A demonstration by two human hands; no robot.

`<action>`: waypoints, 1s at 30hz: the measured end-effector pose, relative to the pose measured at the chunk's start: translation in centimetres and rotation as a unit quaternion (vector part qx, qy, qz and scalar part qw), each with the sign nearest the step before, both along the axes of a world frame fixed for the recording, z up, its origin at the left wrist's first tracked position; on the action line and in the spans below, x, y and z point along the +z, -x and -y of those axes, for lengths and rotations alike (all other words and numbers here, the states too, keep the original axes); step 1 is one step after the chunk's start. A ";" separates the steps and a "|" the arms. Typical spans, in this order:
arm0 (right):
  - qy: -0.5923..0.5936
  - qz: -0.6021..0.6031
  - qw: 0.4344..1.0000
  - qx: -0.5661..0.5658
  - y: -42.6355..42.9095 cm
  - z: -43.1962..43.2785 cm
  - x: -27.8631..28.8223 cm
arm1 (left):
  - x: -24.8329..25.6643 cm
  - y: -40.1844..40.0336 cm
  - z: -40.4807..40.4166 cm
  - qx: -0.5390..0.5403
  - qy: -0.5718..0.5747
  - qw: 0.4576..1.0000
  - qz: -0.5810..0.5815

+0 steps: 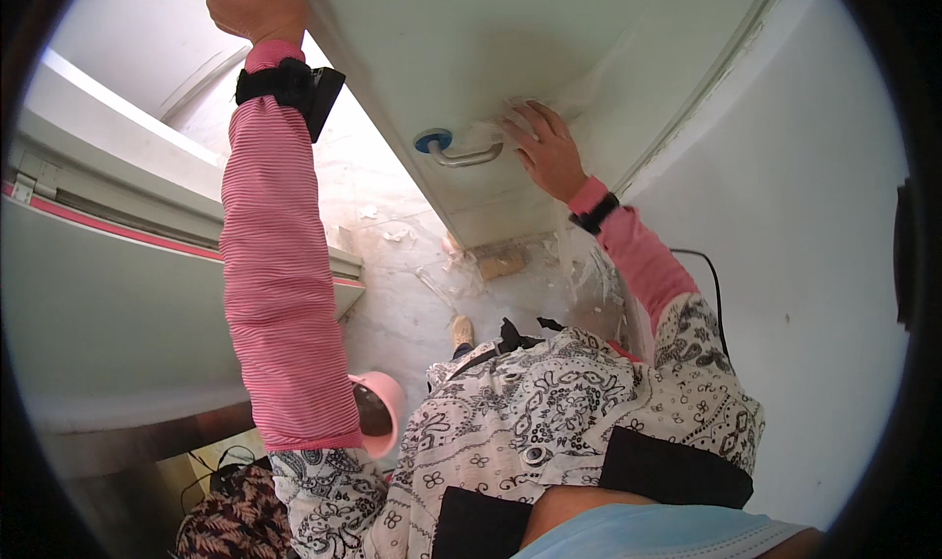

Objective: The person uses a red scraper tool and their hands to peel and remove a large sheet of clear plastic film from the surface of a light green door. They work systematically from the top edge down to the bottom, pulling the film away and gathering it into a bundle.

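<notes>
A pale door panel with a metal lever handle on a blue-covered round rose stands before me. Near that handle, my right hand lies with fingers spread against clear plastic film on the door face. My left hand is raised at the door's free edge, partly cut off by the picture's top; its fingers and whether it grips the edge cannot be made out. Both wrists carry black straps over pink sleeves, and a black box is fixed at the left one.
On the marble-like floor lie scraps of plastic and a brown piece by the door's foot. A pink bucket holding dark liquid stands below my left arm. A white wall with a black cable is at the right.
</notes>
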State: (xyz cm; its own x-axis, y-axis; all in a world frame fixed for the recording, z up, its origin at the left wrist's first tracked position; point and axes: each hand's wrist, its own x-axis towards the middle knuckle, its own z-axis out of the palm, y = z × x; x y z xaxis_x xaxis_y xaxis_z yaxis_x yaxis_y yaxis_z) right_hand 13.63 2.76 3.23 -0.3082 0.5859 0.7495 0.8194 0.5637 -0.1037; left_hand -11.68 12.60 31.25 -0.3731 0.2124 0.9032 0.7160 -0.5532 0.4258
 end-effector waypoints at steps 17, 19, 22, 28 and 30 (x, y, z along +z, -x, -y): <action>-0.099 0.127 0.987 -0.012 -0.6 -6.0 -3.7 | -3.0 0.9 -3.5 0.047 0.041 0.998 -0.012; -0.079 0.125 0.989 -0.012 -0.7 -6.1 -3.4 | -2.9 0.3 -2.8 0.033 0.057 0.998 -0.012; -0.030 0.103 0.994 0.000 -0.4 -6.0 -3.6 | -3.7 -0.3 -2.2 0.005 0.064 0.997 0.030; 0.028 0.069 0.997 0.009 -1.1 -4.8 -4.5 | -3.6 -0.4 -2.0 0.025 0.047 0.998 0.025; -0.042 0.088 0.995 -0.024 -1.5 -3.8 -2.7 | -3.5 -0.3 -1.9 0.030 0.032 0.999 0.024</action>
State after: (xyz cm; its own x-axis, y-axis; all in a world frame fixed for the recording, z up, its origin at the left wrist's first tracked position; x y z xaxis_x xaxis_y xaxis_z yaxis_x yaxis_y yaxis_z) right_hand 15.18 6.61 0.56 -0.4126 0.5406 0.7332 0.8470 0.5238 0.0904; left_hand -11.39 14.52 27.79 -0.4289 0.2453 0.8694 0.7256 -0.4798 0.4933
